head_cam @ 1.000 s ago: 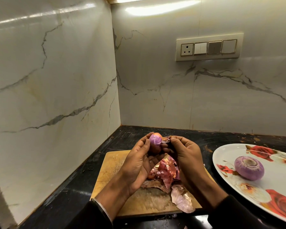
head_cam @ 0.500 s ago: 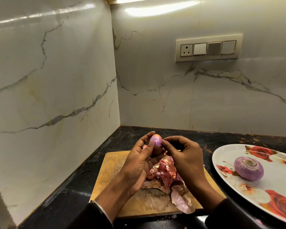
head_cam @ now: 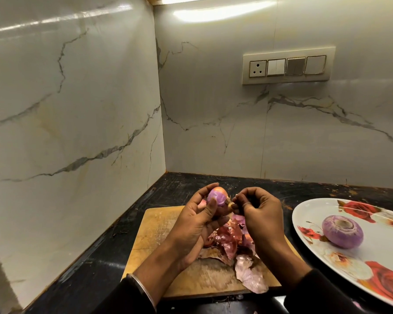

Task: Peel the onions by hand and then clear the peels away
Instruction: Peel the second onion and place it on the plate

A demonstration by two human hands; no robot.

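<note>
Left hand (head_cam: pixel 197 223) grips half-peeled purple onion (head_cam: pixel 217 197); right hand (head_cam: pixel 259 211) pinches its skin.

1. A white oval plate (head_cam: pixel 315 214) printed with red roses is seen at the right, resting on the dark countertop (head_cam: pixel 95 264).
2. A wooden cutting board (head_cam: pixel 159 225) is laid on the countertop to the left of the plate, apart from it; its surface is marked with scratches.
3. The corner is enclosed by pale marble-patterned wall panels (head_cam: pixel 77 109) crossed by grey veins.
4. A cream switch panel (head_cam: pixel 288 65) is mounted on the back wall, with one socket at its left end and switches beside it.
5. A strip of light is reflected along the top of the walls.
</note>
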